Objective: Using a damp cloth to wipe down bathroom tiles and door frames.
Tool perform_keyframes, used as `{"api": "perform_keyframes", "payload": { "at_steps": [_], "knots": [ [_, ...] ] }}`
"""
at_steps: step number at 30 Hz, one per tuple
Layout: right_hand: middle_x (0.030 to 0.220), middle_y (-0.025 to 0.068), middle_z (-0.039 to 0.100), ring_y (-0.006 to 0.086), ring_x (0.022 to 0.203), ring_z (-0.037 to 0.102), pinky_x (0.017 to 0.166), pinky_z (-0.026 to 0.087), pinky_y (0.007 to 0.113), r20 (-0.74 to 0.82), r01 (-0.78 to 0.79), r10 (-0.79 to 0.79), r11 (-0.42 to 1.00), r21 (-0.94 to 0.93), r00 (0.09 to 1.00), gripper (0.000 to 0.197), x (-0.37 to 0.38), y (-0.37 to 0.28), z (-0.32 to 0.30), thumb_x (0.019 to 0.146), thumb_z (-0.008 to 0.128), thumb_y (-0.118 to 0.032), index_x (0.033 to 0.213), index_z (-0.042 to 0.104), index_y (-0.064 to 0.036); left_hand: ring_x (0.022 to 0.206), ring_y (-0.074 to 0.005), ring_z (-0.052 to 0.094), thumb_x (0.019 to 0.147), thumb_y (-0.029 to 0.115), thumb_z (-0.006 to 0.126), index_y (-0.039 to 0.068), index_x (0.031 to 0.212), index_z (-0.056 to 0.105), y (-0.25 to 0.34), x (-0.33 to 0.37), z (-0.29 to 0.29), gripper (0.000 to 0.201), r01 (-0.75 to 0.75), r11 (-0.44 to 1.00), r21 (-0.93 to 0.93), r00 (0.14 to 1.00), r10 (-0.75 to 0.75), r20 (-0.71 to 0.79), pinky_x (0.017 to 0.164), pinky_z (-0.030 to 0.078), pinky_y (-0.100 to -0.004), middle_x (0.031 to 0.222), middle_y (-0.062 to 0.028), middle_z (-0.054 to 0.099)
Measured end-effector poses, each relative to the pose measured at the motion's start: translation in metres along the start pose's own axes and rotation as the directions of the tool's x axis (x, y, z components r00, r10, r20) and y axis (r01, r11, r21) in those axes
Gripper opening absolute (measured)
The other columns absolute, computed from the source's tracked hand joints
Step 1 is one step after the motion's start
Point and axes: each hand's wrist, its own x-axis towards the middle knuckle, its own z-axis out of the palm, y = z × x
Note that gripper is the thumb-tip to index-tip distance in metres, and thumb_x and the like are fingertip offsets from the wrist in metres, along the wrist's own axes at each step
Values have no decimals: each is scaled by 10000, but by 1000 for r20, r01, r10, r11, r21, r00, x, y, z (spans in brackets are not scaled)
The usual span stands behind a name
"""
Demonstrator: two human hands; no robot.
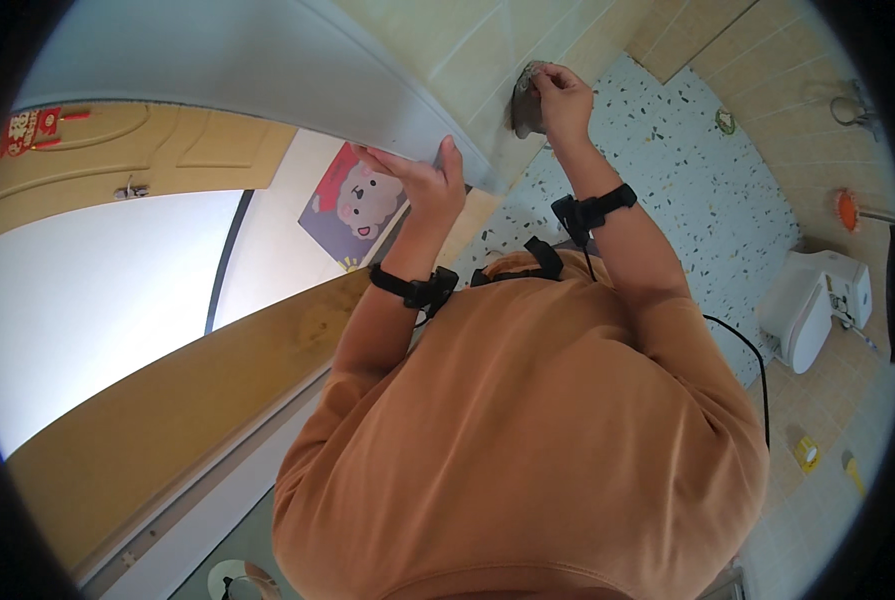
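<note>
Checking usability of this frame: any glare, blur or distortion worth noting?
Head view: strong fisheye bending the grey panel and wooden edge; the pale area at left is blown out; the left hand, right hand and grey cloth are sharp; black rim vignette.

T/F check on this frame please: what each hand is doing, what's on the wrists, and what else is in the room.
1. The right hand presses a grey scrubbing pad against the tiled wall. True.
2. The left hand hangs free at the person's side. False: it grips the edge of a pale grey panel.
3. Both wrists carry black strapped bands. True.
4. A toilet stands at the right, on the tiled floor. True.
5. The person wears a blue shirt. False: the shirt is orange-brown.
6. The right hand holds a spray bottle. False: it holds only the pad.
</note>
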Motion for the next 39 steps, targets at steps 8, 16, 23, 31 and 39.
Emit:
{"api": "perform_keyframes", "payload": {
  "at_steps": [8, 16, 23, 31, 39],
  "knots": [
    [710, 46, 618, 106, 576, 546, 530, 445, 230, -38, -134, 142, 979, 152, 989, 97, 10, -20, 2, 796, 631, -39, 846, 656, 41, 1288, -513, -185, 843, 152, 583, -11, 1373, -230, 7, 1, -1, 984, 69, 998, -7, 997, -69, 36, 997, -44, -640, 1408, -325, -204],
    [748, 48, 626, 118, 613, 555, 581, 450, 234, -15, -214, 226, 939, 270, 974, 103, 9, -11, 2, 800, 636, -53, 861, 660, 27, 1284, -508, -211, 852, 156, 578, -12, 1373, -228, 6, 4, 1, 974, 13, 1000, 17, 999, -14, 30, 1000, -40, -640, 1385, -327, -260],
    [739, 73, 623, 141, 591, 559, 564, 473, 256, -13, -206, 220, 931, 303, 976, 87, 11, -29, 5, 789, 599, -7, 835, 647, 49, 1274, -524, -230, 855, 173, 577, -37, 1366, -218, 5, 3, -1, 968, 15, 1000, 26, 1000, -16, 26, 995, -47, -648, 1387, -343, -242],
    [742, 53, 623, 123, 613, 555, 585, 454, 237, -8, -287, 298, 929, 235, 955, 109, 10, -15, 1, 790, 632, -35, 873, 654, 33, 1279, -534, -212, 853, 184, 576, -67, 1359, -206, 10, 0, 1, 965, 80, 997, 14, 996, -80, 26, 993, -71, -646, 1398, -358, -202],
    [742, 64, 630, 124, 581, 561, 531, 465, 237, -49, -191, 209, 951, 243, 977, 96, 10, -7, 2, 796, 623, -27, 865, 659, 30, 1291, -514, -199, 848, 174, 576, -43, 1370, -208, 4, 2, 3, 967, -40, 998, 52, 999, 39, 5, 992, -60, -651, 1410, -339, -189]
  ]
}}
